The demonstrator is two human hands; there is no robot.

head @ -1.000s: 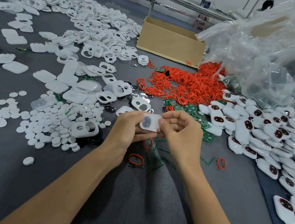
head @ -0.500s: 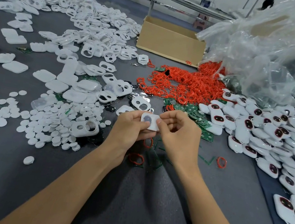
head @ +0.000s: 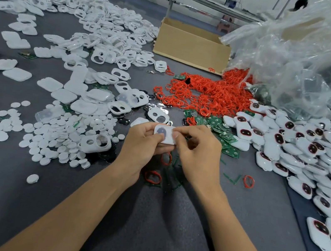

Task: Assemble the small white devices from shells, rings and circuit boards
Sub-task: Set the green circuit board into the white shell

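Most of the open room is close to me: the grey, felt-like table (head: 141, 235) runs as plain cloth beside and between my forearms. Farther out it is hemmed in on three sides. A crumpled clear plastic bag (head: 302, 60) rises at the far right, glossy and creased. Across the far left spreads a drift of white plastic shells (head: 81, 8), many of them rounded frames with two cut-out holes. Down the right side lies a heap of finished devices (head: 309, 147), smooth white pods with dark, red-rimmed windows, which reaches the table's right edge. A brown cardboard box (head: 193, 46) stands at the back, open-topped. In front of it is a tangle of thin red rings (head: 209, 93). Flat white discs (head: 59, 140) are scattered to my left, and green circuit boards (head: 220, 132) lie just past my right knuckles.

My left hand (head: 142, 143) curls round the left end of one white device (head: 164, 135), thumb on top. My right hand (head: 197, 150) pinches its right end between thumb and forefinger. It is held just above the cloth at the centre. One loose red ring (head: 248, 181) lies to the right.
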